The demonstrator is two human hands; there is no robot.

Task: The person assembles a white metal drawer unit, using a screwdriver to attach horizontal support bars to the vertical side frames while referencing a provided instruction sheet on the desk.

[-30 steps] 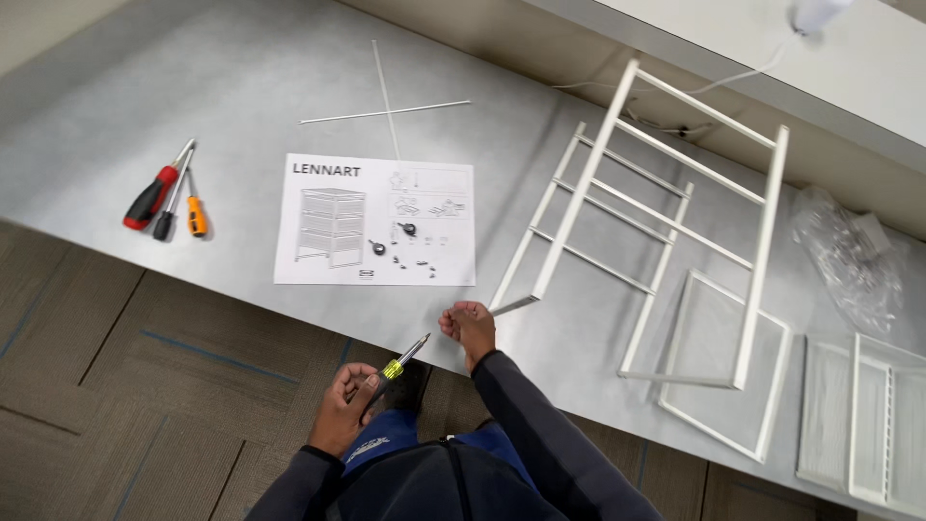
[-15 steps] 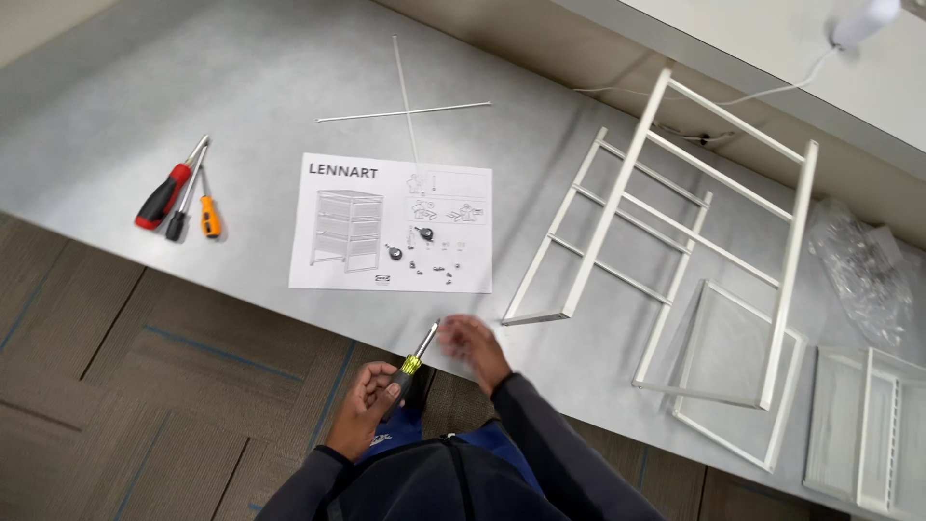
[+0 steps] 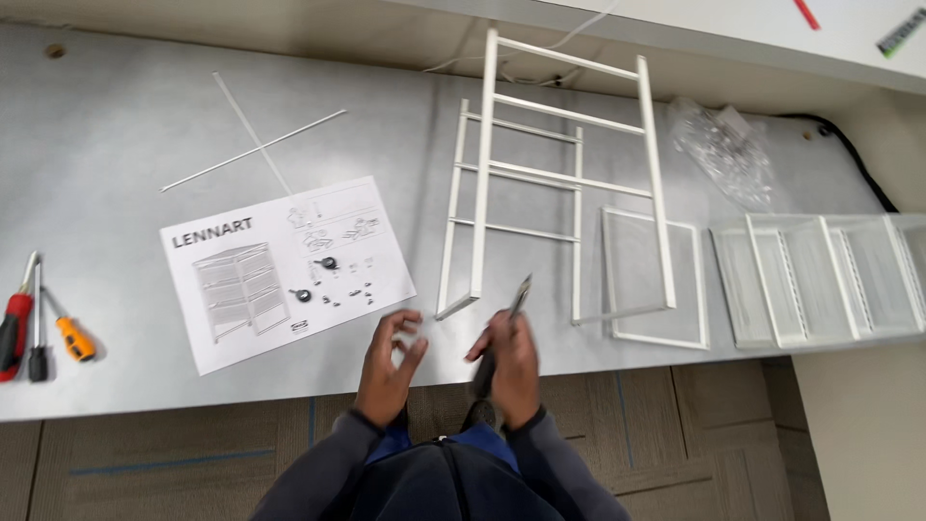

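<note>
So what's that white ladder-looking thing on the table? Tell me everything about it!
The white metal ladder-shaped frame lies flat on the grey table, in front of the person. Two frames seem to be stacked: long side rails joined by thin crossbars. Its lower right corner overlaps a white mesh panel. No hand touches it; the right hand is nearest.

blurred right hand [image 3: 506, 362], red screwdriver [image 3: 13, 328] (edge-cut)
</note>
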